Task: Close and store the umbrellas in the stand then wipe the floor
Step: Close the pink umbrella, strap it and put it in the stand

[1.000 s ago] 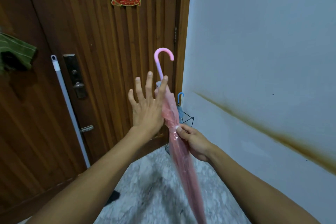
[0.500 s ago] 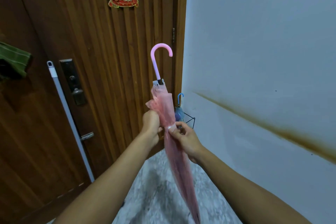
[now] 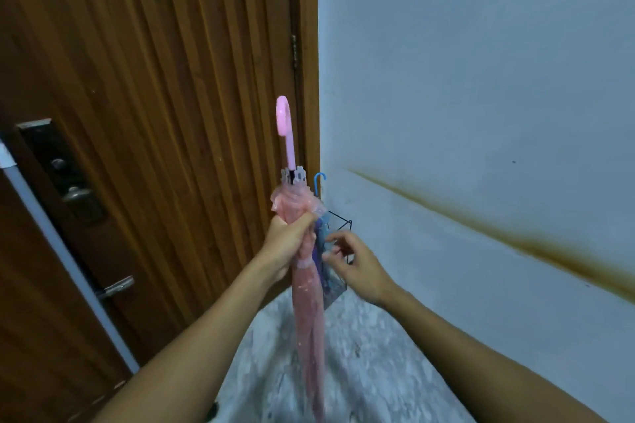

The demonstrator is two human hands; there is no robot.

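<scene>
Here, stand (image 3: 340,221): black wire, centre frame, blue umbrella (image 3: 319,182) inside.
Pink umbrella (image 3: 307,302): folded, upright, centre.
Left hand (image 3: 287,244): clamped round its canopy.
Right hand (image 3: 355,263): fingers apart, just beside.

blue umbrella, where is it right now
In the head view the blue umbrella stands in the black wire stand in the corner where door meets wall, just behind the pink umbrella and beside the right hand.

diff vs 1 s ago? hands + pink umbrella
The left hand, open a second ago, has closed around the pink umbrella canopy near its top. The right hand has let go and hovers beside it. Unchanged: umbrella upright, handle up; blue umbrella in the stand.
</scene>
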